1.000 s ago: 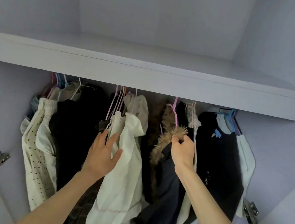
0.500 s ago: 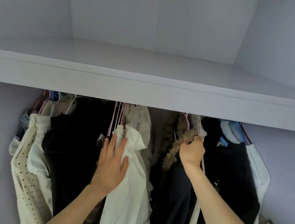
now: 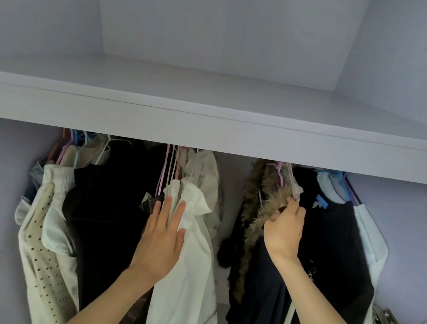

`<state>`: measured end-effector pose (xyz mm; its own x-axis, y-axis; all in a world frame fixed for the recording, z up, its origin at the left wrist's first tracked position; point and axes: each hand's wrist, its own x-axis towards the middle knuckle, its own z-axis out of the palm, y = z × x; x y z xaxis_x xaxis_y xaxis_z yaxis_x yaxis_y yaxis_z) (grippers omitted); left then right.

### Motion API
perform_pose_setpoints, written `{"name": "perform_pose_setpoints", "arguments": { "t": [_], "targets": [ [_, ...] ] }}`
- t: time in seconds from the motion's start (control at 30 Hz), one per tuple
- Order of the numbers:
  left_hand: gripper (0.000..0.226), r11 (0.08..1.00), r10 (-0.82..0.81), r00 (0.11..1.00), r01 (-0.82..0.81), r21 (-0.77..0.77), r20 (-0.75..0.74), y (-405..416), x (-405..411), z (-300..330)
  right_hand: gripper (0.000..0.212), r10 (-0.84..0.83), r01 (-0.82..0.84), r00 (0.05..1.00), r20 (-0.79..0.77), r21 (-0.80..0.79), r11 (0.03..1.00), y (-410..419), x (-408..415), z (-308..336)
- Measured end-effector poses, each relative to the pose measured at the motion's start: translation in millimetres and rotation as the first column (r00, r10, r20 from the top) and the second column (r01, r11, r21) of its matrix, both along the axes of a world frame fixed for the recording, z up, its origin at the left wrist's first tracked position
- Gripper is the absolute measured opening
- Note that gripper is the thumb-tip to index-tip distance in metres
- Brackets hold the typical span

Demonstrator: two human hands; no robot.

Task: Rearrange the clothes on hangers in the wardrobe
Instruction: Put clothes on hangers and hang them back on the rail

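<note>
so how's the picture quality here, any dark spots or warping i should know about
Head view: soft, even light on the shelf, no glare; under it the hanger hooks sit in shadow and the black garment loses its detail; the wide lens bends the shelf edge and splays the side walls; both the left hand and right hand are sharp, with little motion blur.

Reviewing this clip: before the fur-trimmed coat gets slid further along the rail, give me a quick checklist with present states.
1. Right hand grips the fur-trimmed coat near its collar: ok.
2. Left hand lies flat, fingers straight, on the white garment, holding that group aside: ok.
3. Gap open between the white garment and the coat: ok.
4. Coat's hanger hook seated on the rail: cannot tell, the shelf hides the rail.
5. Room on the right: not ok, the dark top hangs tight against the coat.
</note>
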<state>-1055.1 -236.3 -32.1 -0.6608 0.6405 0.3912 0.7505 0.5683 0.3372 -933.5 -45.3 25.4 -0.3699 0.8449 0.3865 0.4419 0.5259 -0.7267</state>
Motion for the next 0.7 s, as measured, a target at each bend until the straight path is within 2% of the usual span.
{"name": "perform_pose_setpoints", "arguments": {
  "t": [0.1, 0.17, 0.23, 0.4, 0.47, 0.53, 0.63, 0.7],
  "targets": [
    [0.056, 1.0, -0.004, 0.998, 0.003, -0.016, -0.058, -6, 0, -3, 0.044, -0.007, -0.032, 0.99, 0.138, 0.282, 0.959, -6, 13, -13],
    [0.06, 1.0, 0.004, 0.995, -0.007, -0.029, -0.1, -10, 1, -7, 0.048, -0.019, -0.099, 0.969, 0.246, 0.461, 0.882, -10, 21, -23],
    [0.06, 0.999, 0.008, 0.991, -0.014, -0.045, -0.137, -14, 6, -11, 0.054, -0.04, -0.177, 0.936, 0.349, 0.565, 0.806, -18, 29, -35],
    [0.061, 0.999, 0.011, 0.982, -0.018, -0.037, -0.19, -42, 38, -33, 0.051, 0.094, -0.391, 0.857, 0.507, 0.521, 0.759, -45, 37, -78],
    [0.063, 0.997, 0.029, 0.978, -0.043, -0.067, -0.204, -58, 55, -45, 0.045, 0.171, -0.462, 0.828, 0.534, 0.478, 0.747, -60, 37, -92],
    [0.062, 0.991, 0.076, 0.972, -0.098, -0.089, -0.224, -74, 66, -51, 0.049, 0.27, -0.545, 0.787, 0.554, 0.421, 0.725, -79, 38, -100],
    [0.067, 0.972, 0.188, 0.964, -0.21, -0.107, -0.189, -102, 84, -57, 0.051, 0.384, -0.65, 0.738, 0.554, 0.432, 0.626, -110, 43, -110],
    [0.056, 0.939, 0.284, 0.94, -0.312, -0.142, -0.187, -125, 107, -64, 0.051, 0.461, -0.728, 0.678, 0.573, 0.435, 0.53, -131, 50, -118]
  ]
}}
